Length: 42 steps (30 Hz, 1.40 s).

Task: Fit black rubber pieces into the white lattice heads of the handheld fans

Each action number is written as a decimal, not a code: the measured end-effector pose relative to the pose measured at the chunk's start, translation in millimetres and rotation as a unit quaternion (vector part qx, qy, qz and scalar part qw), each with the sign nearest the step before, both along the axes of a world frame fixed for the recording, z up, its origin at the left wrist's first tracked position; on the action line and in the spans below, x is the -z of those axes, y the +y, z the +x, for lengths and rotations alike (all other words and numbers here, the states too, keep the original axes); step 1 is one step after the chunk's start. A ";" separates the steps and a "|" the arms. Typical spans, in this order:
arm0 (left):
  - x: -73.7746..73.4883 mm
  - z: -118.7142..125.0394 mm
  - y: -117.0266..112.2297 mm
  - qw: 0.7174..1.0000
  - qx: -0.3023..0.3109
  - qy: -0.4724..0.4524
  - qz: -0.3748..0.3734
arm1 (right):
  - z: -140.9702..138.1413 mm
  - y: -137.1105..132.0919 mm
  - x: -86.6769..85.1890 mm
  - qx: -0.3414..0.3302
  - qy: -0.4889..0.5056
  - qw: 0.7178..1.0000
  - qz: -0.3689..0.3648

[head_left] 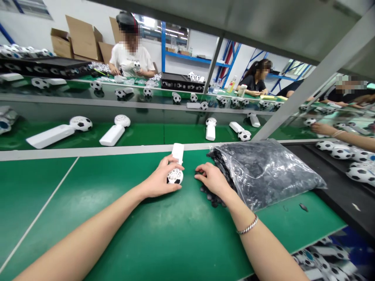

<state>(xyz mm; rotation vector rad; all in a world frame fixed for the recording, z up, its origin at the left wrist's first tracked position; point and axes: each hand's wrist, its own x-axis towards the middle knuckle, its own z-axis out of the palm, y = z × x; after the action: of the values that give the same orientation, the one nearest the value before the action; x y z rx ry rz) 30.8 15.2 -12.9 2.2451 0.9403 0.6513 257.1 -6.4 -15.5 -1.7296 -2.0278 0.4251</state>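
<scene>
Football device [177, 153] hides partly behind the clasping left hand [159, 178]; whether the right hand [214, 178] pinches anything, I cannot tell.

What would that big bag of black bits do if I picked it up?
The bag would probably sag, since its clear film looks thin and wrinkled. Its shiny surface may feel slippery. Black bits might spill out, because some already lie at its open end, by the right hand.
</scene>
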 end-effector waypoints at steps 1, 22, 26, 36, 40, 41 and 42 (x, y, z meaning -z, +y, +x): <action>0.2 -0.7 0.0 1.000 0.000 -0.007 -0.008 | -4.4 -0.6 -0.2 -0.005 -0.030 1.000 -0.001; -11.5 -18.2 5.8 0.993 0.066 -0.020 -0.097 | -14.6 -11.4 -12.7 -0.009 0.158 0.987 0.008; -9.3 -19.6 9.2 0.992 0.073 -0.023 -0.102 | -26.9 -18.0 -15.5 -0.062 0.243 0.968 0.022; -8.4 0.6 -4.7 0.996 -0.034 -0.031 -0.078 | -33.9 -9.4 -1.4 -0.256 0.057 0.948 0.181; -3.3 8.9 -5.6 0.994 -0.087 -0.050 -0.043 | -35.7 -4.7 -2.0 -0.254 0.099 0.948 0.166; -2.2 9.9 -5.9 0.994 -0.089 -0.052 -0.037 | -36.1 -3.2 -2.0 -0.245 0.115 0.950 0.154; -1.1 10.5 -6.5 0.994 -0.088 -0.052 -0.033 | -36.5 -1.3 -1.7 -0.234 0.131 0.953 0.142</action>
<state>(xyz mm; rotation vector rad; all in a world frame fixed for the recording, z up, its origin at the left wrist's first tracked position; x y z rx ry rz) 41.3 8.7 -11.8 2.0649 1.1003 0.7957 220.6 -7.7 -13.8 -0.9620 -2.1620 0.4518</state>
